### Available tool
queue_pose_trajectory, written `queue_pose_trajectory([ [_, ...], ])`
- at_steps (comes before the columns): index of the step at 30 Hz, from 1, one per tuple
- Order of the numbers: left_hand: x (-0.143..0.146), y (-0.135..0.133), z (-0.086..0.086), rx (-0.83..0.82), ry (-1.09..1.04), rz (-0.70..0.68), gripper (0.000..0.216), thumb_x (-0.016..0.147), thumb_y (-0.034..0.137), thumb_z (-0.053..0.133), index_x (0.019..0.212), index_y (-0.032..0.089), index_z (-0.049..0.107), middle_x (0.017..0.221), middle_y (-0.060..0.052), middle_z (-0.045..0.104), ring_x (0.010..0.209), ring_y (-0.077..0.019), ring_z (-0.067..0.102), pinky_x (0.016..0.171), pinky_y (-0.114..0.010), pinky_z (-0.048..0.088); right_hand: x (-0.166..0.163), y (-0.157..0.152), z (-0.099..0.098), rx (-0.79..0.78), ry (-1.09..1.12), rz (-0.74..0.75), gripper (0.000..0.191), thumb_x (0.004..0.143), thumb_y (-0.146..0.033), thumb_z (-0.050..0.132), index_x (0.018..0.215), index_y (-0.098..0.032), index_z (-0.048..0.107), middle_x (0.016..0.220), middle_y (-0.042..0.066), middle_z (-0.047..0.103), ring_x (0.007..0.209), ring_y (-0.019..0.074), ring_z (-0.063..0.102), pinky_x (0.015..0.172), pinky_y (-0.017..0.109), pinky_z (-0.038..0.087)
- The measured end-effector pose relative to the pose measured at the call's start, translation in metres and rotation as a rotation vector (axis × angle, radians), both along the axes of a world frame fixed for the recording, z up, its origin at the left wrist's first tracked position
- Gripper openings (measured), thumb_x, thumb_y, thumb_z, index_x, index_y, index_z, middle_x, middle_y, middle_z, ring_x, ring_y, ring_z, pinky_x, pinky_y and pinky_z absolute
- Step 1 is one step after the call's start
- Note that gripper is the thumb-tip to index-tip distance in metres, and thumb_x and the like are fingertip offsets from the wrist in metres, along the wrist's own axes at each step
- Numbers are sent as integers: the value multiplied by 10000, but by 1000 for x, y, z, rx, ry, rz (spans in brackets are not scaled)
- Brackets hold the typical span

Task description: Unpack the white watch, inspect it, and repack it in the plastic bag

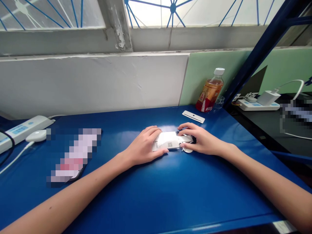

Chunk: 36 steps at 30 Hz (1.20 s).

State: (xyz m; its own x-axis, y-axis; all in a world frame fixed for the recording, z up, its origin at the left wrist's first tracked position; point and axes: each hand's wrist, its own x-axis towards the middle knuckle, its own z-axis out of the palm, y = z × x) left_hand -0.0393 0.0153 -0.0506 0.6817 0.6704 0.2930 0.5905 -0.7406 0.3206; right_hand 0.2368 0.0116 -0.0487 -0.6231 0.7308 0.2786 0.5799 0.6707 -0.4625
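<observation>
A small flat white device (170, 141) with a label on it lies on the blue table (156, 195) in the middle of the view. My left hand (143, 147) grips its left end, thumb under the near edge and fingers over the top. My right hand (200, 139) holds the right end, with fingertips pressed on the top by a dark part. A small white round piece (187, 150) peeks out under the right end.
A thin white strip (193, 116) lies behind the hands. A bottle of amber drink (211, 91) stands at the back right. A power strip (19, 130) and a white puck with cable (36, 136) lie at the left, and a second power strip with charger (262, 100) at the right.
</observation>
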Motion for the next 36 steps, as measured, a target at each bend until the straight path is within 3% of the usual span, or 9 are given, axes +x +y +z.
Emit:
queue_pose_trajectory([
  [4, 0, 0, 0, 18, -17, 5, 500, 858, 496, 645, 1205, 145, 568, 1245, -172, 620, 1265, -344, 510, 1055, -509, 426, 7, 2, 8, 64, -73, 14, 231, 860, -336, 656, 1049, -203, 661, 1296, 128, 611, 1119, 274, 636, 915, 387, 531],
  [7, 0, 0, 0, 26, -26, 7, 461, 860, 465, 643, 1177, 137, 579, 1229, -172, 626, 1243, -338, 524, 1053, -500, 427, 18, 6, 16, 101, -69, -16, 242, 884, -306, 611, 1099, -201, 649, 1185, 105, 695, 1049, 261, 678, 882, 372, 544],
  [13, -1, 1, -1, 3, -46, -7, 474, 850, 475, 649, 1182, 145, 578, 1238, -167, 613, 1244, -332, 518, 1045, -482, 442, 28, 8, 23, 190, 196, -263, 198, 848, -362, 660, 983, -217, 667, 964, 80, 745, 850, 263, 710, 752, 375, 554],
  [17, -1, 0, 1, -11, -37, -1, 488, 834, 480, 662, 1193, 162, 576, 1260, -167, 601, 1258, -347, 506, 1033, -496, 451, 20, 4, 24, 31, 456, -421, 290, 748, -481, 759, 762, -236, 605, 680, 23, 652, 575, 197, 605, 522, 328, 481],
  [21, 0, -1, 2, -21, -42, 5, 503, 826, 474, 675, 1205, 158, 577, 1274, -170, 589, 1271, -351, 494, 1044, -497, 445, 8, 5, 15, -278, 653, -390, 406, 679, -516, 806, 715, -215, 536, 580, -40, 505, 464, 117, 455, 432, 258, 362],
  [23, -1, -2, 2, -22, -42, 5, 521, 829, 481, 673, 1221, 153, 571, 1282, -172, 579, 1276, -347, 489, 1052, -491, 440, 4, 7, 11, -447, 783, -320, 431, 664, -537, 810, 742, -211, 538, 582, -54, 468, 468, 100, 408, 440, 245, 345],
  [27, -1, -1, 2, -11, -8, 2, 556, 840, 498, 657, 1248, 134, 553, 1301, -188, 560, 1284, -344, 478, 1065, -482, 428, 2, 9, 10, -721, 972, -158, 387, 736, -570, 741, 808, -233, 565, 551, -62, 422, 512, 127, 428, 541, 279, 437],
  [31, -1, -2, 3, -5, 15, 8, 576, 842, 502, 653, 1258, 117, 548, 1317, -202, 546, 1282, -344, 478, 1061, -476, 431, 6, 8, 16, -702, 1053, -189, 382, 716, -601, 717, 775, -261, 552, 596, -35, 448, 580, 172, 507, 631, 342, 509],
  [36, -1, -1, 2, -12, 12, 10, 586, 846, 516, 644, 1268, 122, 549, 1325, -200, 540, 1280, -341, 480, 1068, -480, 422, 5, 5, 24, -665, 1118, -232, 385, 876, -573, 496, 663, -253, 476, 800, 55, 613, 874, 238, 635, 851, 410, 547],
])
